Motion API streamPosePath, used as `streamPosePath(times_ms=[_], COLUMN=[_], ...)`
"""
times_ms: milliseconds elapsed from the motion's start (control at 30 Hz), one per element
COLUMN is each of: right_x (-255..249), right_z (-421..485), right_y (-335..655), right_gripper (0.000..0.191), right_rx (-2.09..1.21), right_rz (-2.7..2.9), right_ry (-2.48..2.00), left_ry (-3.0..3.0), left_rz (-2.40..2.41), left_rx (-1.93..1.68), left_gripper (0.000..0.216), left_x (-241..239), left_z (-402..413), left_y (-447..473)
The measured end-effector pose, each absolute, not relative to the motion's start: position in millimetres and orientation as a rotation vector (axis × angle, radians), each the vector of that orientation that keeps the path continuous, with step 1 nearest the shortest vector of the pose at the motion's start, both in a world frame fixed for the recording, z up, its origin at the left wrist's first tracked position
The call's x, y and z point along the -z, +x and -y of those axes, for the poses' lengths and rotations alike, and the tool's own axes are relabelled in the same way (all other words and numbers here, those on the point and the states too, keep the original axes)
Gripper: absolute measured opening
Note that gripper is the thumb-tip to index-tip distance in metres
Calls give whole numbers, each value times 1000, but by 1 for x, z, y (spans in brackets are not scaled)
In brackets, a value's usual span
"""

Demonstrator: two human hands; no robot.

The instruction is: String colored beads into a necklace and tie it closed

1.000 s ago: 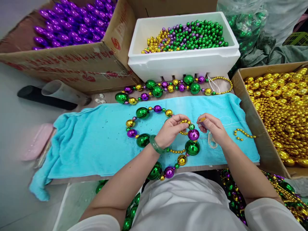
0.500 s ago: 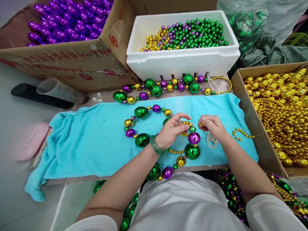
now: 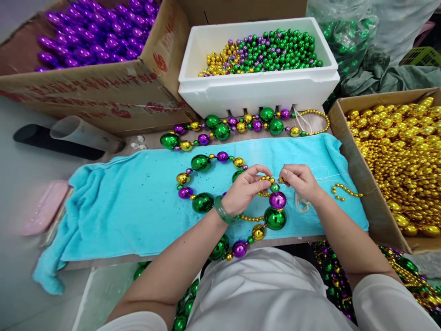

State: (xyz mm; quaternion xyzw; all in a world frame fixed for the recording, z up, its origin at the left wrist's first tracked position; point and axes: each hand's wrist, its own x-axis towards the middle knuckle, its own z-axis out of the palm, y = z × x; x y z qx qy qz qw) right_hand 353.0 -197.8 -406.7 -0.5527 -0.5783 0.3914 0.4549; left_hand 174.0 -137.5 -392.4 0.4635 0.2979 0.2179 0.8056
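Observation:
A bead necklace (image 3: 201, 163) of green, purple and gold balls lies in a loop on the turquoise towel (image 3: 138, 202). My left hand (image 3: 244, 189), with a green bangle on the wrist, pinches a run of small gold beads (image 3: 265, 180) at the loop's open end. My right hand (image 3: 299, 180) is closed in a pinch just to the right, fingertips almost touching the left ones; it holds something small and yellowish that I cannot make out. A thin white thread (image 3: 324, 174) trails right from it. A short gold bead strand (image 3: 344, 191) lies further right.
A finished necklace (image 3: 241, 126) lies behind the towel. A white foam box (image 3: 258, 87) holds mixed small beads. A cardboard box (image 3: 86, 92) of purple beads stands at the left, a box (image 3: 339, 119) of gold beads at the right. More necklaces (image 3: 330, 271) hang below the table's edge.
My right hand has moved a little left, closer to my left hand's fingertips. The left hand keeps its pinch on the gold beads. The view has shifted slightly.

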Motion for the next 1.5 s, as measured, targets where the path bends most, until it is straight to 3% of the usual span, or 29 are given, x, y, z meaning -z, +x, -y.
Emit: streamPosePath(times_ms=[733, 933, 1033, 1100, 1233, 1367, 1500], right_x=[397, 420, 424, 417, 400, 396, 381], right_z=[199, 195, 197, 203, 218, 224, 221], right_y=[362, 389, 391, 383, 353, 320, 309], right_gripper=[34, 32, 35, 38, 38, 57, 40], right_rx=[-687, -326, -246, -357, -897, -1120, -1149], right_rz=[1611, 1698, 1768, 1678, 1502, 1407, 1227], right_ry=[-1418, -1922, -1914, -1792, -1397, -1211, -1222], left_ry=[999, 997, 1015, 1034, 1114, 1393, 1637], left_rz=[-660, -561, -452, -410, -416, -517, -619], left_rx=[-467, -465, -469, -488, -558, -695, -688], left_gripper=[32, 32, 29, 26, 21, 15, 35], left_x=[391, 387, 383, 381, 379, 373, 366], left_z=[137, 135, 133, 132, 129, 129, 131], left_y=[175, 170, 166, 164, 160, 157, 151])
